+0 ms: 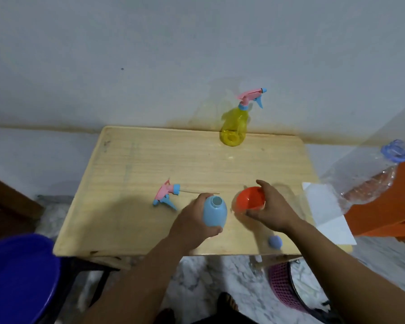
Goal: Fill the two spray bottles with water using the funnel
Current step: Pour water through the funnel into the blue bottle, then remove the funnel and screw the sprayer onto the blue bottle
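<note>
My left hand (192,220) grips a light blue spray bottle (214,211) that stands upright on the wooden table (150,164) with its neck uncovered. Its pink and blue spray head (167,195) lies on the table to the left, dip tube pointing right. My right hand (270,209) holds an orange funnel (249,199) just to the right of the blue bottle, wide mouth facing up and toward me. A yellow spray bottle (235,127) with its pink sprayer fitted stands at the table's far edge.
A large clear water bottle (369,174) with a blue cap leans over an orange stool at the right. White paper (325,211) overhangs the table's right edge. A small blue cap (275,242) lies near the front edge. A blue bucket (17,274) and a purple basket (283,286) sit on the floor.
</note>
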